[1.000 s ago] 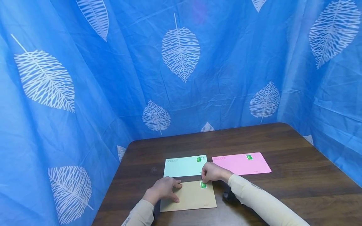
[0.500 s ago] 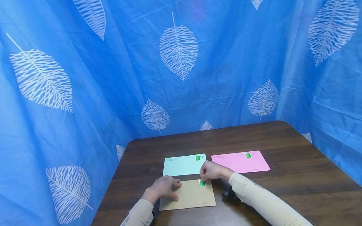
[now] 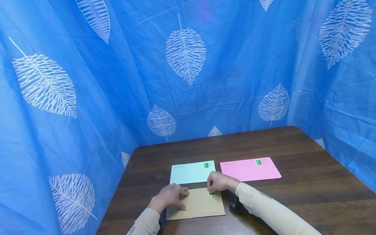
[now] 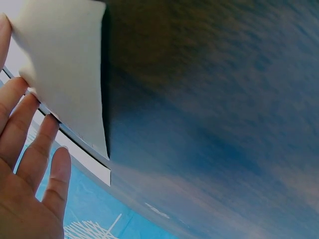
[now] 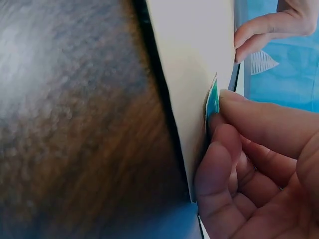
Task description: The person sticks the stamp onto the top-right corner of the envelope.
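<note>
A tan envelope (image 3: 199, 205) lies flat near the front of the table, its sheet filling the upper left in the left wrist view. Spread fingers of my left hand (image 3: 171, 196) rest on its left part, thumb apart from the others. At the envelope's upper right corner is a green postage stamp (image 5: 213, 99) with a toothed edge, tilted up from the paper in the right wrist view. My right hand (image 3: 219, 181) pinches this stamp between thumb and curled fingers, hiding most of it from the head view.
Behind the tan envelope lies a mint green envelope (image 3: 191, 174) with a green stamp. A pink envelope (image 3: 246, 171), also stamped, lies to its right. All are on a dark wooden table (image 3: 293, 150) with blue leaf-patterned curtains (image 3: 188, 98) around it.
My right hand has shifted slightly toward me and left, now covering more of the stamp on the tan envelope. The left hand and the envelopes have stayed in place.
</note>
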Tool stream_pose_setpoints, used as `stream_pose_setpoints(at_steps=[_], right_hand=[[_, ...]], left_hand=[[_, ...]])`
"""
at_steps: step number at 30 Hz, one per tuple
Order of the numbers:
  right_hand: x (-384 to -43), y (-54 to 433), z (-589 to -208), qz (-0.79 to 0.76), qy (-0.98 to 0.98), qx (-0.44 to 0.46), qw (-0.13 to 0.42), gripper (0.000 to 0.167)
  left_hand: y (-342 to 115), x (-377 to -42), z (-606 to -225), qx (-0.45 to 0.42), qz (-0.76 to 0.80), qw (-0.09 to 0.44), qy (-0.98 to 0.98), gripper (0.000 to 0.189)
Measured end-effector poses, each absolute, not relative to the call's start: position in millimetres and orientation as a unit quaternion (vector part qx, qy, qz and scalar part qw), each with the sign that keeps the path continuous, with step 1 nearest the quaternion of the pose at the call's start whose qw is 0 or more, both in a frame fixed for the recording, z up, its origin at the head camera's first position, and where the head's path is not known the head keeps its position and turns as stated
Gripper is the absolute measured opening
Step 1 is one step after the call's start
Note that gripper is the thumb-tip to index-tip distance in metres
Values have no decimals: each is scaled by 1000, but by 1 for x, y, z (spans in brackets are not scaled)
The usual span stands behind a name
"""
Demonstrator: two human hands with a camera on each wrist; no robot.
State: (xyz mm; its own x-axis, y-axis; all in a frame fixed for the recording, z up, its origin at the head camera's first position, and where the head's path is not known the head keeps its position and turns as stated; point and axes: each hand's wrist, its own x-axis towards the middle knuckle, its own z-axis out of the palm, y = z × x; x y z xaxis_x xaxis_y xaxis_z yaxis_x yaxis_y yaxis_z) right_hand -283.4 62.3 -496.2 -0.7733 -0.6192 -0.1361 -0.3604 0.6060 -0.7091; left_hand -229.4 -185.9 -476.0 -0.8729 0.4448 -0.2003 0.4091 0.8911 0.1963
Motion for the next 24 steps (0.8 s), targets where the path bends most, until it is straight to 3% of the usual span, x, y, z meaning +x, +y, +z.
stream_pose_setpoints(at_steps=[24], right_hand=[[-279,55,-496,-319,895,-267,159,25]], left_hand=[[-187,-230,-479,224,79,120,964,62]])
